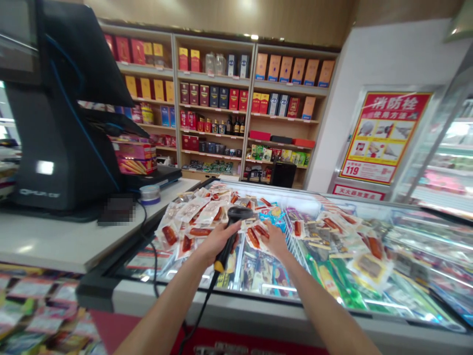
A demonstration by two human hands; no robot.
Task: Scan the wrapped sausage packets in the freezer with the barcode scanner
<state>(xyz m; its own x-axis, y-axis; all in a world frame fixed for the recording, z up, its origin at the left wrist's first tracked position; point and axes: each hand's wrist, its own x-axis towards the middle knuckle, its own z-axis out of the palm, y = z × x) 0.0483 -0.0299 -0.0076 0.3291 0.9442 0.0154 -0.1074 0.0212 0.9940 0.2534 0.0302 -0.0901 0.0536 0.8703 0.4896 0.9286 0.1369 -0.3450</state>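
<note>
My left hand (pixel 217 241) is wrapped round the handle of a black barcode scanner (pixel 238 213) with a yellow base, its cable hanging down toward me. In my right hand (pixel 274 237) is a clear sealed sausage packet (pixel 254 235) with two reddish sausages inside, held beside the scanner head. Both hands are above the glass top of a chest freezer (pixel 258 291). More packets of sausages (pixel 199 231) lie heaped on the glass to the left of the scanner, and another group of packets (pixel 334 224) is spread to the right.
A black checkout terminal (pixel 66 123) stands on a white counter (pixel 59 241) at the left, with a small round tub (pixel 150 194) near its edge. Shelves (pixel 214 79) of boxed bottles line the back wall. A fire-hydrant sign (pixel 386 135) hangs on the right.
</note>
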